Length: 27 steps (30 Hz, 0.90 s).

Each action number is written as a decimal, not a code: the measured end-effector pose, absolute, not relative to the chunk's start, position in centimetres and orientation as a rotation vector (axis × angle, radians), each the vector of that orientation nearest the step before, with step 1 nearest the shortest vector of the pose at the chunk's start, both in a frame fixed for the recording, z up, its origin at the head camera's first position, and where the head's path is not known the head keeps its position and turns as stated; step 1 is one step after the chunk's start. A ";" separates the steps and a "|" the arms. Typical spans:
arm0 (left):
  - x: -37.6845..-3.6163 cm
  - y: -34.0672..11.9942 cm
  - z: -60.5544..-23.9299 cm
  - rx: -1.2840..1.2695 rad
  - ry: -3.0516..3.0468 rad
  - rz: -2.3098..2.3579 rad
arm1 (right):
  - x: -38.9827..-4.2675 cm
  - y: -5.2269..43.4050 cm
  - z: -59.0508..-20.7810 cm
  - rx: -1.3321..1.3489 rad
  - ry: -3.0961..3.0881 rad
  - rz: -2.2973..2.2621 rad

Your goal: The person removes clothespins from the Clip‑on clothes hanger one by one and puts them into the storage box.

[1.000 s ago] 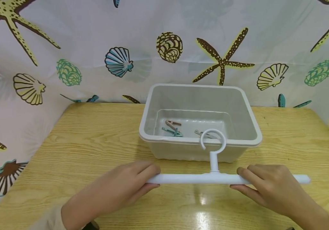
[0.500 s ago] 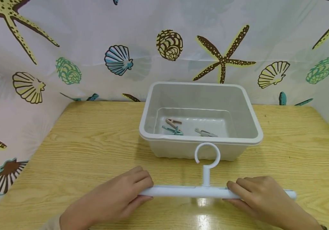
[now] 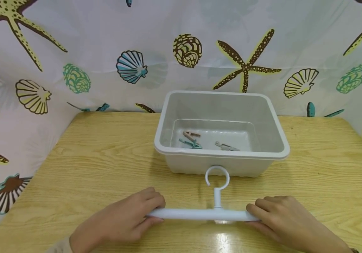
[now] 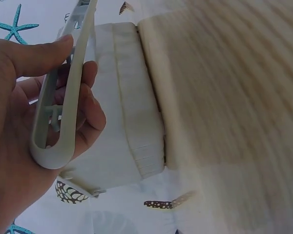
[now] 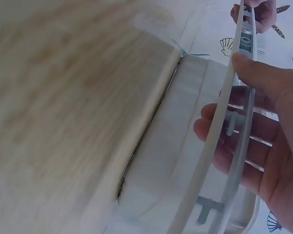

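While I hold the white hanger (image 3: 203, 213) level above the near edge of the wooden table (image 3: 98, 154), each hand takes one end of its bar. My left hand (image 3: 127, 219) curls round the left end: the left wrist view shows my thumb on one side of the rounded tip and my fingers (image 4: 85, 105) behind it, pinching the bar between them. My right hand (image 3: 282, 219) grips the right end the same way; in the right wrist view the thumb presses the outer rail and the fingers (image 5: 244, 146) wrap under the inner one. The hanger's round hook (image 3: 217, 176) points away from me, toward the far edge, and ends just in front of the near wall of the grey plastic tub (image 3: 222, 154). I cannot tell whether hook and tub touch. The tub stands at the middle of the table, toward the far edge. Three clothes pegs lie on its floor: a brown peg (image 3: 191, 134), a teal peg (image 3: 191, 143) just beside it, and a grey peg (image 3: 226, 146) further right. A curtain printed with shells and starfish (image 3: 130, 66) hangs behind the table.
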<state>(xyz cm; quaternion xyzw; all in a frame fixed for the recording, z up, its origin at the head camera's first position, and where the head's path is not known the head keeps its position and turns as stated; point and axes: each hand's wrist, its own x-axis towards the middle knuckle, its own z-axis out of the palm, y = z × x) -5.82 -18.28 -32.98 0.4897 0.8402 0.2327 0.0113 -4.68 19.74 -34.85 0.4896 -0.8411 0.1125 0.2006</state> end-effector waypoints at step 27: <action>-5.4 -17.9 -34.3 1.307 2.622 0.572 | -4.6 19.6 -35.6 1.430 -2.505 0.168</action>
